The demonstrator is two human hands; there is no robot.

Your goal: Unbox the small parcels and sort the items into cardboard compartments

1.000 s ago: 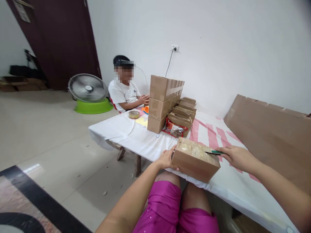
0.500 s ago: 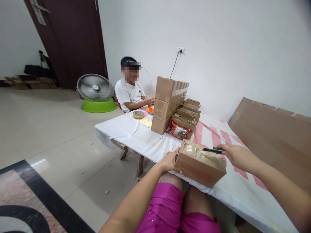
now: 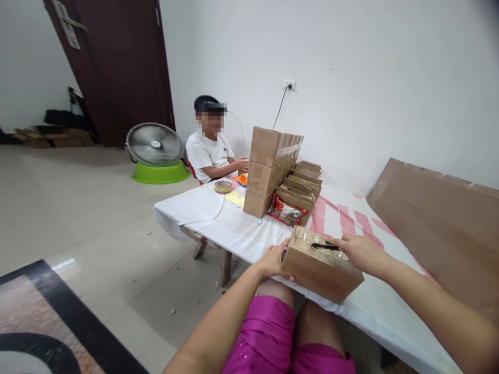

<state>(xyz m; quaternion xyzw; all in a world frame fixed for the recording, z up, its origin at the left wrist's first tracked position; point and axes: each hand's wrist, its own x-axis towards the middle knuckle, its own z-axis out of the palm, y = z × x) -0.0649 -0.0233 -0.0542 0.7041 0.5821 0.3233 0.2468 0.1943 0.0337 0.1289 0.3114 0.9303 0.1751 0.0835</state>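
A taped cardboard box (image 3: 317,278) lies at the near edge of the table, turned slightly, its shiny taped top facing up. My left hand (image 3: 275,261) is wrapped round the box's left end, with the thumb on the near side. In my right hand (image 3: 353,249) is a knife (image 3: 324,246) with a dark blade and a bit of green on its handle. The blade is at the taped top of the box; how deep it sits cannot be made out. Just beyond the box, a red food packet (image 3: 287,212) leans against folded cardboard.
Stacked cardboard boxes (image 3: 262,178) stand beyond, beside a row of open cartons (image 3: 300,188). A tape roll (image 3: 223,187) lies near the far edge of the white-covered table (image 3: 195,206). A person (image 3: 212,150) sits behind the stack. A large cardboard sheet (image 3: 440,213) leans right.
My right hand has moved left with the knife, along the top of the box. The left hand keeps its grip on the box's end. The view has tilted slightly.
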